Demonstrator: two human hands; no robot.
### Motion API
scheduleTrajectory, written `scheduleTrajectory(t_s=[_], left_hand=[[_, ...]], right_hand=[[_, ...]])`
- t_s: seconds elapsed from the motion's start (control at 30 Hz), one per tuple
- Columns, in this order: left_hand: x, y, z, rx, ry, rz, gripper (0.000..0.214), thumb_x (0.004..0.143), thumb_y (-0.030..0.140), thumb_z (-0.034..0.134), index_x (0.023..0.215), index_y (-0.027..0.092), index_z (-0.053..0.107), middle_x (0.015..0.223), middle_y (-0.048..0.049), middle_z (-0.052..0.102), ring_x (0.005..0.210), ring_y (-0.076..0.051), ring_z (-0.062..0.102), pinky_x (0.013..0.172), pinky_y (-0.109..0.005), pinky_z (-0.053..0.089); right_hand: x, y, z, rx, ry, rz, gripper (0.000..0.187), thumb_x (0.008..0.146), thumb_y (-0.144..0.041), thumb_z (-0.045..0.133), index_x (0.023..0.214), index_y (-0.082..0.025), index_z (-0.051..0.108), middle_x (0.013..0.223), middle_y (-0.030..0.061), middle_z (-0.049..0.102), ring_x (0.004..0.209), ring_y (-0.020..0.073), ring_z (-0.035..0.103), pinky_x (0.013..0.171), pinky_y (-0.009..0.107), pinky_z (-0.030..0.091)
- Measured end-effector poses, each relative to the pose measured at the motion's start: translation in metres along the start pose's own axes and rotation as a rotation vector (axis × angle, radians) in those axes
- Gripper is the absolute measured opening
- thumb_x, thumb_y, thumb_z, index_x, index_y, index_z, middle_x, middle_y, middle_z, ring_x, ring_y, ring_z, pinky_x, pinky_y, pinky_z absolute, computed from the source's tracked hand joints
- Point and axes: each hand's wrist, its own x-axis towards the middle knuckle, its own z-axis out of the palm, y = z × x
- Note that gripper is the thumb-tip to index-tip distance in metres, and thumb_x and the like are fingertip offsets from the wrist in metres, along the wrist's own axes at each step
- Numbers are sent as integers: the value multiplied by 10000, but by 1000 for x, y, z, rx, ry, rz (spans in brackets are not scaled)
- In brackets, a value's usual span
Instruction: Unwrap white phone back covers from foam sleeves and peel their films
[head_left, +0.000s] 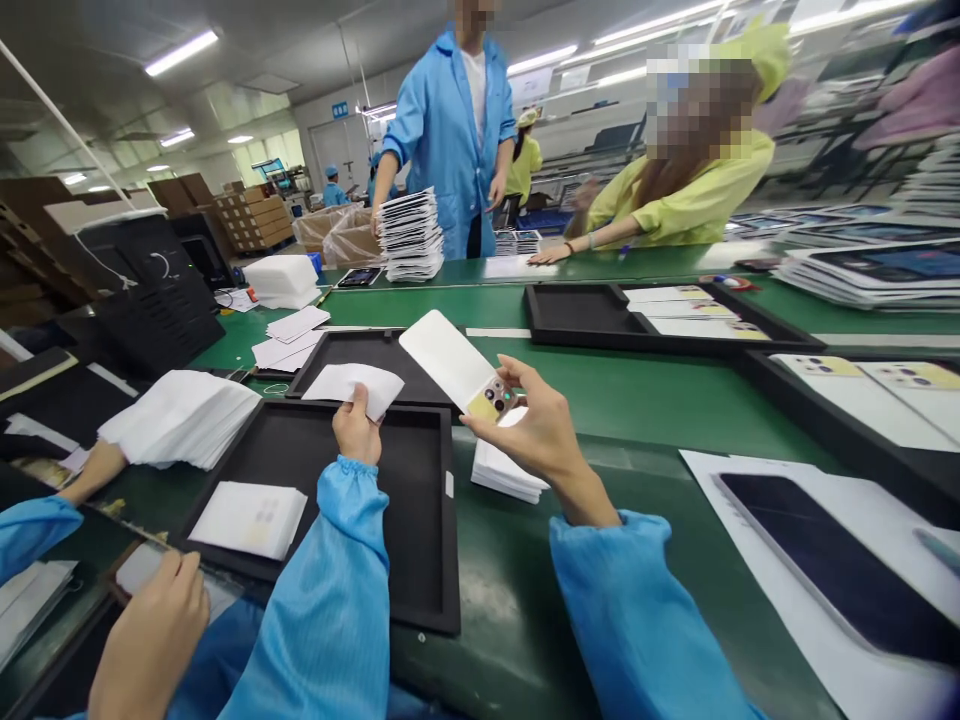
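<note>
Two hands hold a sleeved phone and a white sheet over a green table (622, 400).

The right hand (536, 430) has its grip pressed together on the phone (491, 398), fingers on the gold back beside the camera lenses, while a white paper sleeve (446, 360) covers the rest and points toward 10 o'clock. The left hand (356, 425) pinches a white sheet (352, 388) above the top edge of a black tray (405, 500), which holds a folded white pad (247, 520). A stack of white pads (506, 472) lies just below the right hand, at its 7 o'clock. A co-worker's hand (150, 640) shows at the view's 7 o'clock.
</note>
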Motion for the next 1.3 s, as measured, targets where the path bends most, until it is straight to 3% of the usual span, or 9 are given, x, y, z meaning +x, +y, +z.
scheduleTrajectory(t_s=[0.2, 0.43, 0.63, 0.77, 0.9, 1.1, 1.3], left_hand=[[12, 11, -9, -174, 114, 2, 198, 819, 347, 695, 853, 174, 606, 757, 7, 642, 632, -70, 598, 517, -173, 406], [15, 10, -13, -220, 48, -52, 220, 840, 409, 663, 860, 196, 610, 810, 0, 646, 663, -72, 588, 584, -194, 441], [5, 14, -7, -274, -44, -87, 79, 833, 243, 676, 865, 182, 636, 813, -10, 671, 723, -108, 625, 626, -228, 460], [-1, 14, -4, -231, -157, -86, 170, 731, 76, 724, 851, 171, 649, 823, 1, 685, 731, -111, 637, 627, -226, 458], [-1, 12, -4, -229, -145, -133, 80, 782, 160, 713, 797, 153, 634, 725, 1, 661, 627, -97, 607, 589, -227, 453], [2, 12, -6, -234, -61, -114, 175, 892, 271, 607, 754, 165, 616, 711, -2, 638, 608, -78, 582, 577, -215, 456], [6, 9, -9, -168, -63, -45, 203, 922, 258, 540, 736, 218, 610, 719, 7, 646, 618, -86, 590, 565, -199, 478]], right_hand=[[-7, -1, 18, -130, -141, -31, 772, 629, -423, 718, 1312, -140, 495, 1149, 160, 620, 989, 334, 613, 837, 476, 515], [-11, -8, 27, -218, -222, -6, 764, 625, -389, 689, 1309, -109, 495, 1115, 182, 630, 955, 350, 621, 794, 475, 521], [-13, -11, 30, -230, -210, -31, 747, 632, -390, 677, 1301, -110, 497, 1086, 169, 631, 934, 333, 623, 784, 453, 522], [-13, -12, 29, -220, -235, -18, 761, 635, -382, 667, 1308, -76, 482, 1096, 180, 619, 949, 327, 621, 785, 440, 528], [-12, -13, 28, -238, -234, -29, 748, 648, -388, 656, 1308, -84, 479, 1099, 181, 620, 942, 331, 624, 777, 448, 531], [-11, -13, 25, -250, -149, -90, 729, 658, -387, 647, 1301, -89, 479, 1131, 189, 618, 965, 342, 622, 772, 454, 537], [-13, -12, 26, -273, -85, -182, 709, 678, -379, 648, 1307, -107, 468, 1165, 190, 613, 1014, 344, 618, 794, 458, 546]])
